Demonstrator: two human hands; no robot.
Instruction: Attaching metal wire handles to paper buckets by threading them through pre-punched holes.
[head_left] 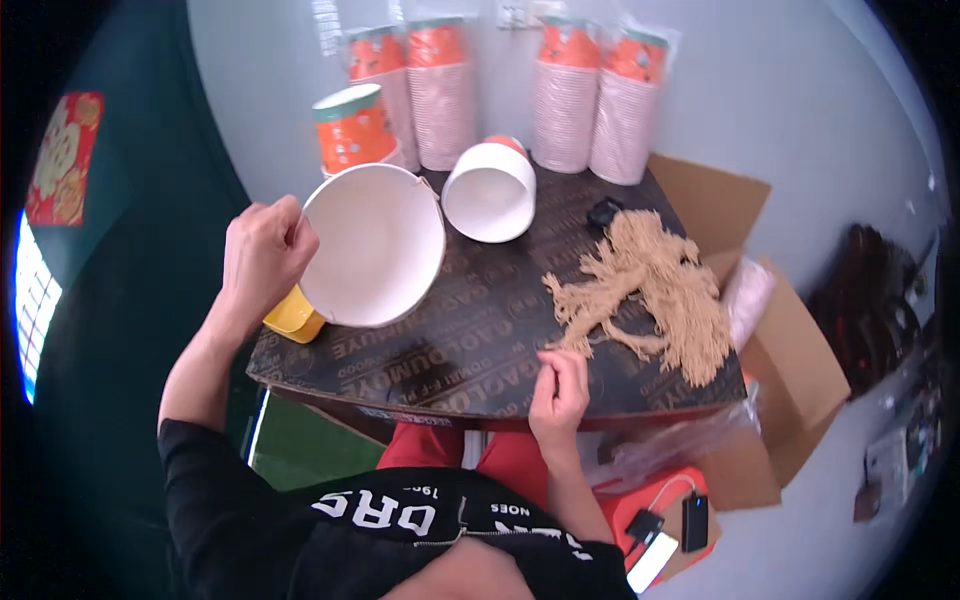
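My left hand point(265, 250) is closed in a fist at the left rim of a large white bucket point(375, 245). The bucket's mouth faces up toward me, and a bit of tan cord shows at its right rim. What the left fingers hold, if anything, is hidden. My right hand point(560, 395) is pinched shut over the table's front edge, just below the loose ends of a tangled pile of tan cords point(665, 290). Whether a cord end sits in that pinch is too small to tell. Partly behind the bucket, by my left wrist, lies a yellow object point(294, 316).
Plastic-wrapped stacks of paper buckets point(441, 110) line the wall behind the dark table point(430, 370). A smaller white bucket point(490, 200) lies tipped toward me. An orange bucket point(355, 130) stands back left. Right of the table is an open cardboard box point(800, 360); a phone point(652, 562) lies below.
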